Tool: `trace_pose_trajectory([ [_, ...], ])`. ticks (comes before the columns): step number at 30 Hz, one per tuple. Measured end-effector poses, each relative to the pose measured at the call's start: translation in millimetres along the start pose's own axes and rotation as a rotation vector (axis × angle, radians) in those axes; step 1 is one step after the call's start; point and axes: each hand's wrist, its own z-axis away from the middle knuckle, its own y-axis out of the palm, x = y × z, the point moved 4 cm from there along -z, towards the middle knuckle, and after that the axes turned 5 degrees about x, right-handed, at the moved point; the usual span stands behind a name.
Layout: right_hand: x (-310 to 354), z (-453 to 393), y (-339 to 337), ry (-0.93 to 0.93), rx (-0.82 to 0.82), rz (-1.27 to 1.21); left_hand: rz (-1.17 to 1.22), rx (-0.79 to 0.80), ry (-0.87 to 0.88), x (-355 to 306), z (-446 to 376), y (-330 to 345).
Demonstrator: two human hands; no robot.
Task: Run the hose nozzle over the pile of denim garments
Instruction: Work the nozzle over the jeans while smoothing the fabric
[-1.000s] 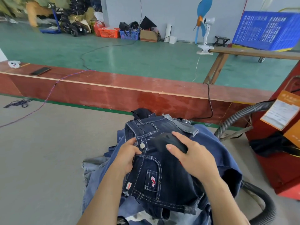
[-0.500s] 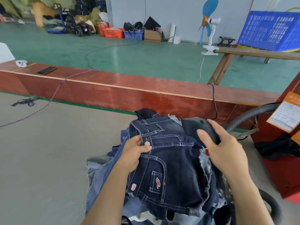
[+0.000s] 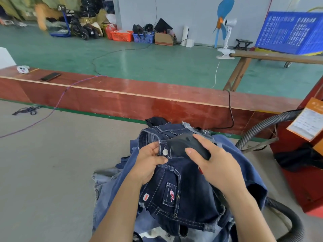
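Overhead, the right hand (image 3: pixel 216 165) gripped the black hose nozzle (image 3: pixel 187 145) and laid it on the dark top pair of a pile of denim garments (image 3: pixel 174 186) heaped on the grey tabletop (image 3: pixel 52 172). Its long axis ran from the palm up and to the left, the mouth toward the waistband. The left hand (image 3: pixel 148 163) pinched that waistband beside the metal button (image 3: pixel 165 152), while the ribbed hose (image 3: pixel 290 222) trailed off right.

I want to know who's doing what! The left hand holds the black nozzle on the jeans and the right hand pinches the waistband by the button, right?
Not quite, the hands are swapped. In the head view, the right hand holds the black nozzle on the jeans, while the left hand pinches the waistband by the button.
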Motion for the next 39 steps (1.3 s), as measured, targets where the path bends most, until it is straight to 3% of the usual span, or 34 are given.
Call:
trace_pose_trajectory([
  [8, 5.1, 3.2, -0.6, -0.021, 0.036, 0.036, -0.034, 0.038, 0.011, -1.5, 1.5, 4.6],
  [14, -13.9, 3.0, -39.8, 0.069, -0.267, -0.168, 0.053, -0.126, 0.114, -3.3, 1.7, -6.6],
  [19, -10.4, 7.1, -35.1, 0.007, -0.078, -0.179, -0.063, -0.083, 0.093, -6.6, 1.6, 0.4],
  [25, 2.8, 7.1, -15.5, -0.044, 0.121, -0.059, 0.059, -0.046, 0.029, -7.2, 1.6, 4.9],
  [32, 26.9, 4.9, -6.0, -0.112, -0.040, 0.021, -0.088, 0.114, 0.072, -8.3, 8.5, 26.1],
  [36, 25.4, 6.1, -21.9, -0.065, -0.118, -0.108, -0.035, 0.047, 0.016, -6.4, 3.5, 19.3],
  [39, 10.5, 6.8, -37.1, -0.018, -0.078, -0.159, 0.018, 0.019, 0.007, -5.8, 3.4, 14.3],
])
